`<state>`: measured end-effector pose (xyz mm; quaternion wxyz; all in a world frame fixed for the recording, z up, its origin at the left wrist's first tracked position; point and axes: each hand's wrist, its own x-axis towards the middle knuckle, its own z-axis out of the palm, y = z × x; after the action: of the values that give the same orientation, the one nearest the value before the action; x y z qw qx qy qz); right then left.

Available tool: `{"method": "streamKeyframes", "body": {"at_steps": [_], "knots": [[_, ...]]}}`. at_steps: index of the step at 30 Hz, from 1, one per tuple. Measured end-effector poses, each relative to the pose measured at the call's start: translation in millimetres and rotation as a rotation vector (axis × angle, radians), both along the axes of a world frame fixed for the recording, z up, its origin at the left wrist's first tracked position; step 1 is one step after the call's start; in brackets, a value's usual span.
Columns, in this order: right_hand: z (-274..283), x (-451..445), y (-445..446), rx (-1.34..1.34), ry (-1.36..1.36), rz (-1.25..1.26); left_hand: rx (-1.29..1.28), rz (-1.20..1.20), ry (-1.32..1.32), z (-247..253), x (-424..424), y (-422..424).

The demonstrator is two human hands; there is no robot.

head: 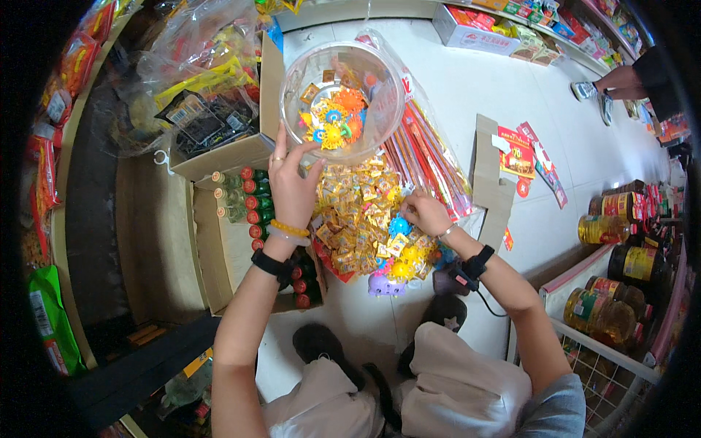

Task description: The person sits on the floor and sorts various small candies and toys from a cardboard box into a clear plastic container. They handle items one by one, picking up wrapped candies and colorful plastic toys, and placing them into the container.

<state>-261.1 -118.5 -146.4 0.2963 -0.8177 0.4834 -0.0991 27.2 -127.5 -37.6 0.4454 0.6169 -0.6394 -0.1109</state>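
Observation:
Before me stands a clear round plastic tub with spiky rubber toys and a few small gold packets inside. My left hand grips the tub's near left rim. A heap of gold packets lies on the floor below the tub, mixed with more toys. Over the heap's right side, my right hand has its fingers curled and brought together beside a blue spiky toy. Whether anything is between those fingertips is hidden. Yellow toys and a purple animal-faced item lie at the near edge.
At left, a cardboard tray holds several bottles, beside a carton of bagged goods. Long wrapped sticks and a cardboard piece lie right. Oil jugs fill a rack. A person's legs show far right.

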Motion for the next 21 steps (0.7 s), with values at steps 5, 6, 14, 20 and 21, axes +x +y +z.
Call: {"method": "streamKeyframes", "body": {"at_steps": [5, 6, 14, 20, 21], "knots": [[22.2, 5.9, 2.4, -0.025, -0.111, 0.048, 0.007, 0.019, 0.003, 3.6, -1.9, -3.0], [32.2, 5.4, 1.9, -0.021, -0.135, 0.054, 0.011, 0.017, 0.01, 5.6, -2.9, -4.4], [208.9, 33.8, 2.4, -0.272, -0.729, -0.171, 0.057, 0.042, -0.026, 5.8, 2.7, 1.8], [210.7, 63.0, -38.9, -0.319, -0.833, -0.247, 0.048, 0.025, 0.043, 9.8, -8.6, -6.0], [198.2, 64.0, -41.0, -0.046, -0.921, -0.264, 0.055, 0.024, 0.046, 8.3, -6.3, -4.6]]}}
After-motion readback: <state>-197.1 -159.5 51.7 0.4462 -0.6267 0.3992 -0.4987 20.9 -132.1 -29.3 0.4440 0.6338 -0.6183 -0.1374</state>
